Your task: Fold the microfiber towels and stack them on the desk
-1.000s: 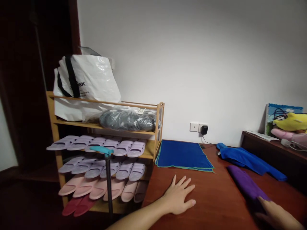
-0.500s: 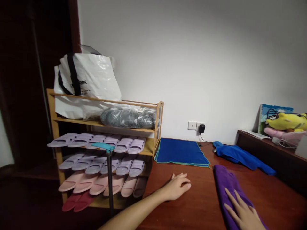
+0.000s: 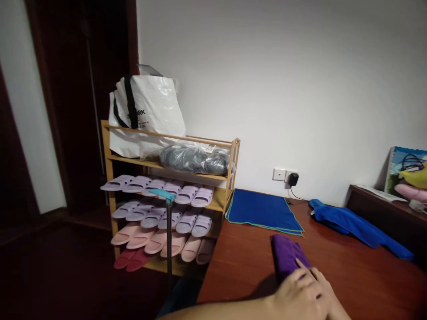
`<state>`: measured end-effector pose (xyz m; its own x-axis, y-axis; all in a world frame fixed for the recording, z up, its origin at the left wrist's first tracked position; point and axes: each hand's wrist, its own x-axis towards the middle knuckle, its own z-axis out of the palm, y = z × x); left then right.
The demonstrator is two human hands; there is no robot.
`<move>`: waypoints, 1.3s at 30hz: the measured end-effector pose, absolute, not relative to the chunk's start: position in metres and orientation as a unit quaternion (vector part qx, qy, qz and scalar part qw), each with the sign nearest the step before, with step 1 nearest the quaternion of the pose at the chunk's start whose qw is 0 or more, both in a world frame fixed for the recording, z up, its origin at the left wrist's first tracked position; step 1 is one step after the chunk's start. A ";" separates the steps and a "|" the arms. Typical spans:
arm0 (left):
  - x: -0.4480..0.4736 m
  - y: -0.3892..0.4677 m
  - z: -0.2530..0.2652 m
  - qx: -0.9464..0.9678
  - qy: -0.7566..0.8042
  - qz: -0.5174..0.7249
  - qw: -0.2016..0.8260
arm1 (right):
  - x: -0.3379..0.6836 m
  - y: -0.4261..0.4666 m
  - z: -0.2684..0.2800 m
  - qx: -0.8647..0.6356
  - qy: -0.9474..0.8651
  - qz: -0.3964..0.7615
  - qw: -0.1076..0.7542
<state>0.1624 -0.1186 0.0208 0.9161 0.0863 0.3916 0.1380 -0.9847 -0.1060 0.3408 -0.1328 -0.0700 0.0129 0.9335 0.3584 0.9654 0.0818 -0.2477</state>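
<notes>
A folded purple cloth (image 3: 287, 255) lies on the reddish-brown table in front of me, its near part covered by my hands. My left hand (image 3: 296, 291) reaches across from the left with bent fingers closed over the cloth, overlapping my other hand. Beside and partly behind it, my right hand (image 3: 323, 284) grips the same cloth, one finger stretched along its top; the rest of its fingers are largely hidden. Farther back, flat blue cloths (image 3: 263, 211) with green edging lie stacked. A crumpled blue cloth (image 3: 356, 226) rests at the back right.
To the left stands a wooden shoe rack (image 3: 233, 173) with several rows of slippers (image 3: 187, 193) and a white bag (image 3: 156, 104) on top. A pole with a blue top (image 3: 169, 240) stands before it. A black plug (image 3: 293, 179) sits in the wall; a dark raised shelf (image 3: 376, 209) borders the right.
My left hand has moved right from the bare table onto the purple cloth, meeting my right hand. The cloth has shifted left on the table. The view has turned slightly left.
</notes>
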 end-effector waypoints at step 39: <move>-0.009 -0.088 0.040 -0.982 -0.167 -0.083 0.003 | 0.331 -0.153 -0.040 -0.721 -0.683 0.059 0.106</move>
<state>-0.0090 -0.0878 0.0400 0.9305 0.3277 0.1635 0.3287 -0.9442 0.0216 0.3310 -0.1530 -0.0395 0.0608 0.9963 0.0602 0.9714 -0.0451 -0.2331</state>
